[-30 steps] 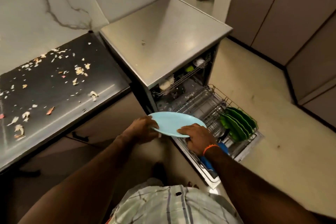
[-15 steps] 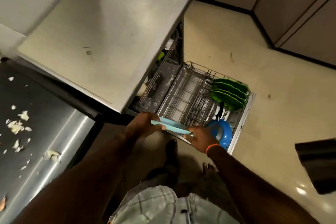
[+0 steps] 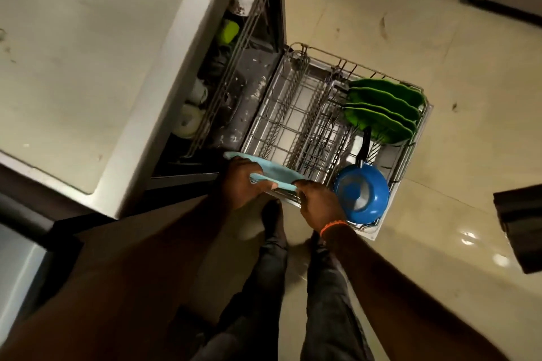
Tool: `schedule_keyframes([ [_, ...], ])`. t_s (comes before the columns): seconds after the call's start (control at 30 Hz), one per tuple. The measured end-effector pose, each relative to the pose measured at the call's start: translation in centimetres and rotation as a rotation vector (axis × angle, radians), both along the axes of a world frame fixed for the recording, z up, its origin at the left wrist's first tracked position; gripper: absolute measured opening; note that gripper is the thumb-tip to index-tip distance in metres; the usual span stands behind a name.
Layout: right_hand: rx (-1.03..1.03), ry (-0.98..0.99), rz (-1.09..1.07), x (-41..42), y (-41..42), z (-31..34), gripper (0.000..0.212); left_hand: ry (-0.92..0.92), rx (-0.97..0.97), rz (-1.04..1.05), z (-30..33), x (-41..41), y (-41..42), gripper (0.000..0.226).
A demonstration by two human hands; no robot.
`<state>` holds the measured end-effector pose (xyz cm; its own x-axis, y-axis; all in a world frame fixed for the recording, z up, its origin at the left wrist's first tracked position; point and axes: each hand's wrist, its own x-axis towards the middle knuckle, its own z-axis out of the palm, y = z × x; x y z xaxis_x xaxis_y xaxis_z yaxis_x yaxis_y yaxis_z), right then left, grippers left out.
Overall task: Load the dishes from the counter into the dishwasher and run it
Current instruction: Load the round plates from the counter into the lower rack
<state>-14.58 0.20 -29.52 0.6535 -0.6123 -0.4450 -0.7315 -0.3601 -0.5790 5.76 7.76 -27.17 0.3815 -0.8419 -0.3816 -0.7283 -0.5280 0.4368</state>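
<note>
A: Over the near edge of the rack (image 3: 296, 114), where was the plate (image 3: 272, 174)?

B: Tilted on edge, held between both hands. The left hand (image 3: 240, 184) had its fingers curled round one rim; the right hand (image 3: 318, 204) pinched the other end.

A: How far along did loading look?

B: Partway. Green plates (image 3: 384, 108) stood in the far slots, a blue pan (image 3: 362, 195) lay in the near corner, cups sat in the upper rack. The plate wasn't slotted yet; the door was open, the wash unstarted.
</note>
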Motion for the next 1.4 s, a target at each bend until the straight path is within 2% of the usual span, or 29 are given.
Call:
schedule_keyframes([
  [0.13, 0.004, 0.014, 0.027, 0.2, -1.2, -2.9, 0.044, 0.129, 0.010, -0.019, -2.2, 0.9, -0.8, 0.055],
  [0.2, 0.009, 0.019, 0.029, 0.4, -1.6, -4.0, 0.045, 0.126, -0.014, -0.032, -2.7, 0.3, -1.0, 0.056],
  [0.33, -0.034, 0.021, -0.063, 0.3, -2.3, -6.0, 0.044, 0.096, -0.312, 0.011, -4.8, -1.0, -1.3, 0.023],
  [0.37, -0.042, 0.023, -0.094, 0.2, -2.7, -6.5, 0.047, 0.107, -0.325, -0.024, -5.4, -0.7, -1.6, 0.023],
  [0.53, 0.007, 0.156, -0.128, 0.0, -4.8, -9.2, 0.052, 0.111, -0.211, -0.235, -8.4, 1.0, -3.7, 0.034],
  [0.87, 0.055, 0.205, -0.051, -0.2, -5.1, -9.4, 0.064, 0.113, -0.347, -0.203, -10.1, 0.6, -4.5, 0.047],
  [1.13, -0.187, -0.017, -0.124, 1.1, -2.6, -6.0, 0.046, 0.007, -0.335, -0.071, -8.4, 2.6, -3.5, 0.031],
  [1.2, -0.160, -0.008, -0.140, 1.5, -2.0, -5.5, 0.045, -0.028, -0.350, -0.120, -8.3, 3.0, -3.5, 0.035],
  [1.33, -0.011, 0.068, -0.182, 0.7, -2.3, -6.5, 0.047, 0.041, -0.439, -0.191, -8.9, 1.9, -3.3, 0.061],
  [1.4, 0.025, 0.092, -0.194, 0.2, -2.9, -7.3, 0.044, 0.035, -0.403, -0.228, -9.6, 1.1, -3.0, 0.066],
])
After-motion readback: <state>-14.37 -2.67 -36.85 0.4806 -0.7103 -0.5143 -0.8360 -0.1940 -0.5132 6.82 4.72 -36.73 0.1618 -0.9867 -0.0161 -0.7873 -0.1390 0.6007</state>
